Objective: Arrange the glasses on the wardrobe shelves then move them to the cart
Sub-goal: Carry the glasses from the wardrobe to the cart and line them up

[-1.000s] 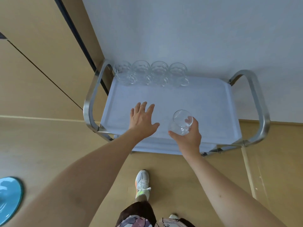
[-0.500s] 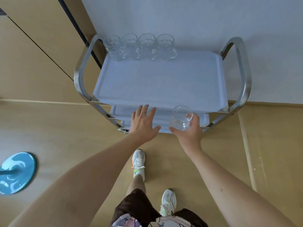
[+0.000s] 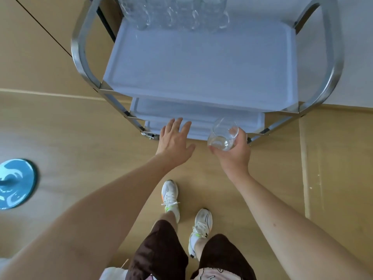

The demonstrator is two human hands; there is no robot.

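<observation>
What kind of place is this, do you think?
Probably a room in a home or a mock-up of one: a steel serving cart with glasses against a white wall, wood-look floor.

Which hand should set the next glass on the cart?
Right. The right hand already grips the glass at the cart's near edge. The left hand is open and holds nothing, so it would need a handover first.
</observation>
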